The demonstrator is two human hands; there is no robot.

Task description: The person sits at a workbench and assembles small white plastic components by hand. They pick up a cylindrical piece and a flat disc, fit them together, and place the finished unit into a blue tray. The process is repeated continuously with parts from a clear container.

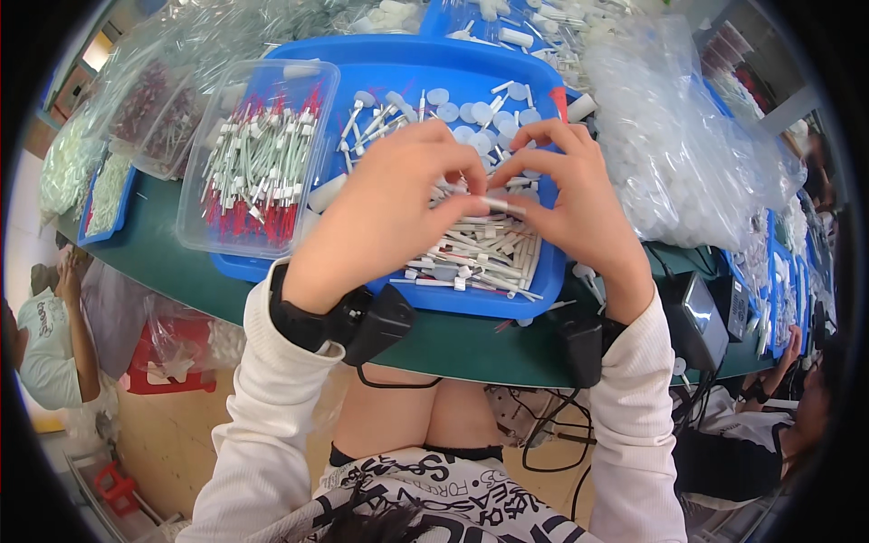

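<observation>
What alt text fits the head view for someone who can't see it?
The person's left hand and right hand hold a small white tube above a blue tray holding thin white pieces and translucent discs. A clear plastic box of red-and-white pieces sits at its left, a clear bag at its right.

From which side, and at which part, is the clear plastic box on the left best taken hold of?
Probably from the near side, gripping both long walls at the rim: the open, oblong clear box is filled with loose red-and-white pieces, so opposite holds should keep it level.
</observation>
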